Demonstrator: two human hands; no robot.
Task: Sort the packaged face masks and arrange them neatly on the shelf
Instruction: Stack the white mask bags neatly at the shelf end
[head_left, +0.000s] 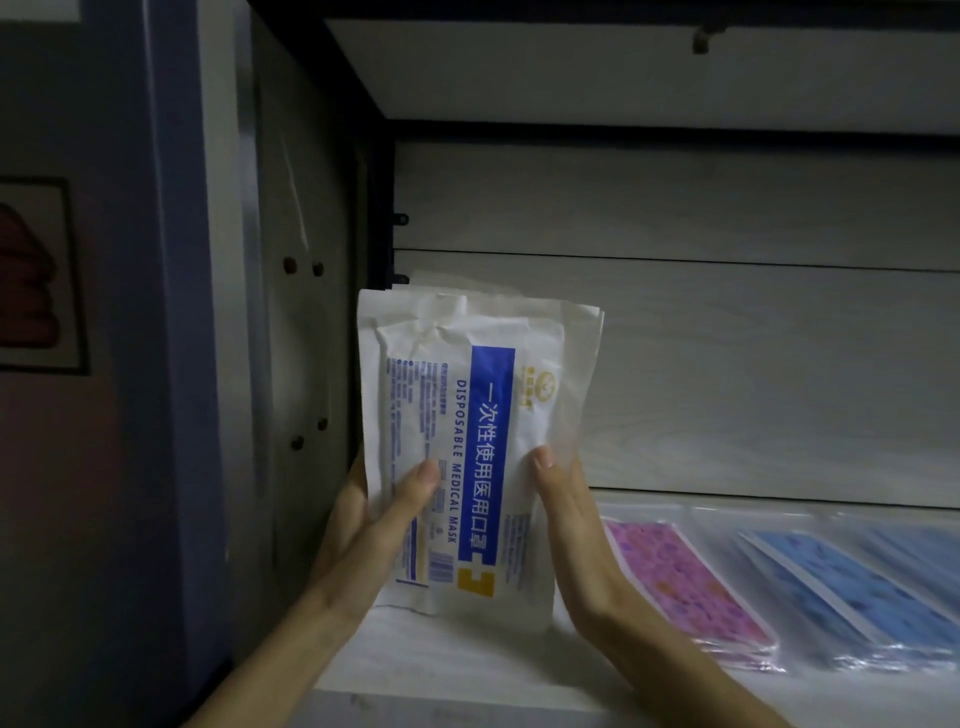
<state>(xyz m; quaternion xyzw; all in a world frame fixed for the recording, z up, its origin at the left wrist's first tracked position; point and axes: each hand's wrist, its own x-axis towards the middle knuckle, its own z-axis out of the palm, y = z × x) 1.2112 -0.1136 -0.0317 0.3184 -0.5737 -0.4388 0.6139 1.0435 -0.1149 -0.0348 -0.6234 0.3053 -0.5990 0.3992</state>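
A white pack of disposable medical masks (467, 415) with a blue stripe stands upright at the left end of the shelf (467, 670), with more white packs behind it. My left hand (374, 530) grips its left edge, thumb across the front. My right hand (566, 530) holds its right edge, thumb on the front. A clear pack of pink patterned masks (685, 582) lies flat on the shelf just right of my right hand. Clear packs of blue masks (852, 587) lie beside it, further right.
The cabinet's side wall (291, 312) rises close on the left of the white packs. The shelf's pale back panel (727, 389) runs behind. An upper shelf board (623, 67) hangs overhead. A framed picture (36, 270) is on the wall at far left.
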